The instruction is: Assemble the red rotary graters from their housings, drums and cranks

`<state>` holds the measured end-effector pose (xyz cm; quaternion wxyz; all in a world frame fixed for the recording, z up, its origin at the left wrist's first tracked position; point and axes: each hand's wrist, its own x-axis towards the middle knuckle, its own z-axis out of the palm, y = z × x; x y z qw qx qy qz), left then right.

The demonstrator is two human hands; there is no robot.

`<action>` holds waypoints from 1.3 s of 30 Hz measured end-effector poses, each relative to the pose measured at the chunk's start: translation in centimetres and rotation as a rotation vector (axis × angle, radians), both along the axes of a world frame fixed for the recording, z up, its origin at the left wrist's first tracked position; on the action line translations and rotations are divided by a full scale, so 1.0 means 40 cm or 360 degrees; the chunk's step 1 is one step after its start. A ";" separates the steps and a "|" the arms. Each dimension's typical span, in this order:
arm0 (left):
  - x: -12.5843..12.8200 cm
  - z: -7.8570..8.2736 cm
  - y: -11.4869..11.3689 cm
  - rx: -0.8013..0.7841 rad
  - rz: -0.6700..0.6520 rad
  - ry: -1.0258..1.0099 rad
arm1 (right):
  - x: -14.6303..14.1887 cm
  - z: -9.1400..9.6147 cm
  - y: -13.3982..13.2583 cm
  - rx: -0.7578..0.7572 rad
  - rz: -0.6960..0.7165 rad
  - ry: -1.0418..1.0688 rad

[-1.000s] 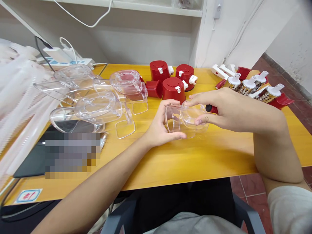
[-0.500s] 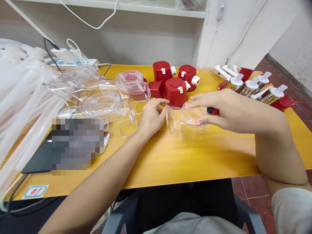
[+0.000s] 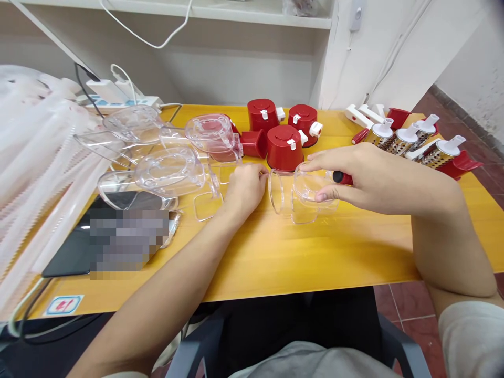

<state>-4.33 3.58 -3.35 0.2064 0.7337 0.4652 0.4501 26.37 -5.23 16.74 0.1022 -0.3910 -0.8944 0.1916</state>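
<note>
A clear plastic housing (image 3: pixel 301 197) lies on its side on the yellow table (image 3: pixel 315 252). My right hand (image 3: pixel 354 176) is curled over its right part, thumb and fingers gripping it. My left hand (image 3: pixel 244 189) sits just left of the housing's round opening with the fingers curled in; it holds nothing that I can make out. A red cup-shaped base (image 3: pixel 284 147) stands directly behind the housing.
Two more red bases (image 3: pixel 262 114) stand at the back. Several clear housings (image 3: pixel 169 170) lie left of my hands, above a black tablet (image 3: pixel 74 252). Metal grater drums with white caps (image 3: pixel 409 137) and red parts sit at the right. White plastic bags (image 3: pixel 31 157) fill the left edge.
My left hand let go of the clear housing and moved a little left and back. The right hand has kept its grip in place.
</note>
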 end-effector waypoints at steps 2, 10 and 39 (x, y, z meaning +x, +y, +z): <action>0.004 -0.002 -0.001 -0.0035 0.0042 0.0041 | -0.001 -0.002 0.000 0.0010 0.0005 0.0004; 0.043 0.032 -0.049 -0.0136 -0.0031 -0.0239 | 0.021 0.007 0.009 0.0153 -0.0023 -0.0002; 0.077 0.075 -0.089 0.0125 -0.0216 -0.0624 | -0.053 -0.110 0.046 0.0347 -0.0543 0.1098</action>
